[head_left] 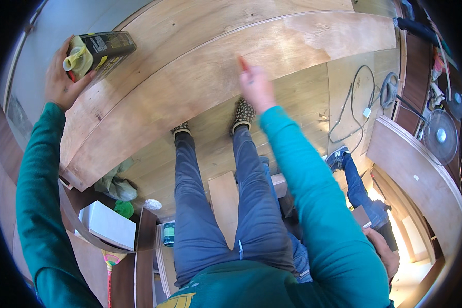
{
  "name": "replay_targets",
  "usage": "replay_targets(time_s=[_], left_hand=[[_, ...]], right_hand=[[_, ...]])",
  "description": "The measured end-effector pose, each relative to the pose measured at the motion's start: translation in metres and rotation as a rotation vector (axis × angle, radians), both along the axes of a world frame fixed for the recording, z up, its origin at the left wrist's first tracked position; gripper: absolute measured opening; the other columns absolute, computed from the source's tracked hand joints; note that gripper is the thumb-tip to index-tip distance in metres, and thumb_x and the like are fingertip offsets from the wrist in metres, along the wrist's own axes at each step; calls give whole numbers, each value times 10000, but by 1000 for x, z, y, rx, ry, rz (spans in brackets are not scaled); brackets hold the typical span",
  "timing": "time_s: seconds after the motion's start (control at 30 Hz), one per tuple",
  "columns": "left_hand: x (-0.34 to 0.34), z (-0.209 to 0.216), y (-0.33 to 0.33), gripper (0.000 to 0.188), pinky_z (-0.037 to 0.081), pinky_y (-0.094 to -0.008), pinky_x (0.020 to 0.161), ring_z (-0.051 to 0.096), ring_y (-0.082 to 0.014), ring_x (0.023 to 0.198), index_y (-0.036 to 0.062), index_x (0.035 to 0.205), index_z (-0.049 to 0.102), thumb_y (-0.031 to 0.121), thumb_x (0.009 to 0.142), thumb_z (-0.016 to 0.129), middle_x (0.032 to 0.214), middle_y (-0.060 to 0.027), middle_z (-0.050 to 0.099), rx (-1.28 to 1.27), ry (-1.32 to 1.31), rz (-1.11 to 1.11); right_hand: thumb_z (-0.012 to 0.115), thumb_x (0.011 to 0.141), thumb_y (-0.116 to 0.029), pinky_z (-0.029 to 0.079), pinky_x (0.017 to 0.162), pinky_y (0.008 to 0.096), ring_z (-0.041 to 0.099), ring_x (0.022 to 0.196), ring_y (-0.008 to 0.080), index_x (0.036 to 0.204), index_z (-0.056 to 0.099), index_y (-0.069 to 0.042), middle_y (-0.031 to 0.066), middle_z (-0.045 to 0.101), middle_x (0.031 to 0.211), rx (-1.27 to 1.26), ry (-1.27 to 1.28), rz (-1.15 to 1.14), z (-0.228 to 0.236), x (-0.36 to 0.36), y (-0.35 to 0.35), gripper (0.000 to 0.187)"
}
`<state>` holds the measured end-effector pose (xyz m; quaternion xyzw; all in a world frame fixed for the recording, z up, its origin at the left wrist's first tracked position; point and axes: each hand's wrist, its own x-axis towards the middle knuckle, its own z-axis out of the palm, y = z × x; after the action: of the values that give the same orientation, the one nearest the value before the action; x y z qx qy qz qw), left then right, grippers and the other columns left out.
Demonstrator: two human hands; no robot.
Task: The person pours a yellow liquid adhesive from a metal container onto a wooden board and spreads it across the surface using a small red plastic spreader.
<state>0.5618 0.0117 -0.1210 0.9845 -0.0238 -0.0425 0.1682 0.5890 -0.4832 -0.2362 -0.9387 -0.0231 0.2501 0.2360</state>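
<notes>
The left hand is wrapped around the mouth end of a dark rectangular can with yellow markings, its fingers gripping the can by its sides. The can lies tilted over on its side at the left end of the far plywood panel, its pale yellowish spout turned toward the person; whether the can rests on the wood or is held just above it cannot be told. The right hand is over the middle of the curved near plywood panel, close to that panel's near edge, and well apart from the can. Its fingers are closed on a small orange-red object, too blurred to identify, which points toward the panel's far edge. The near panel looks browner along its left and middle, and paler in an uneven patch toward its right end. Patterned shoes stand on the floor beside the panel's near edge. Past its left corner lie a crumpled plastic bag and a white box. On the right, a looped cable lies near a round fan, and a co-worker's jeans-clad leg reaches in below.
</notes>
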Motion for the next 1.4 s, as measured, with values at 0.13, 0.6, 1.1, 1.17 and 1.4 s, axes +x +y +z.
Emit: replay_targets(time_s=[0.13,0.6,1.1,1.17,1.4], left_hand=[[7,1,-6,926,436,-472,1070,554,-374,1254,130,1540,369,397,774,816,1373,-166,567,-10,-28,-25],[7,-3,-6,916,444,-474,1036,569,-386,1215,142,1531,384,447,779,807,1312,-167,597,-3,-79,-65],[6,-7,-4,934,449,-453,1062,581,-373,1227,105,1535,384,398,771,834,1321,-190,601,-90,-64,-48],[5,-2,-6,934,451,-455,1061,582,-379,1225,110,1538,379,403,775,830,1321,-191,600,-110,-61,-49],[3,-1,-8,931,462,-467,1042,590,-389,1203,117,1537,378,417,777,824,1317,-196,599,-43,-78,-51]], right_hand=[[512,887,-233,525,889,499,657,987,418,1066,714,-5,246,689,1026,-2,-57,-107,-20,50,-64,353],[542,911,-257,535,846,532,668,940,440,938,714,-2,252,693,968,73,28,152,-17,-15,110,308],[556,884,-265,539,871,510,679,985,444,934,738,22,300,700,973,50,36,-237,-40,54,88,343],[572,886,-279,527,903,515,658,1026,463,992,741,4,296,696,1019,-21,71,-133,-31,46,135,346],[550,921,-308,531,882,498,672,989,458,1080,717,0,294,699,1018,112,198,-346,-33,21,102,385]])
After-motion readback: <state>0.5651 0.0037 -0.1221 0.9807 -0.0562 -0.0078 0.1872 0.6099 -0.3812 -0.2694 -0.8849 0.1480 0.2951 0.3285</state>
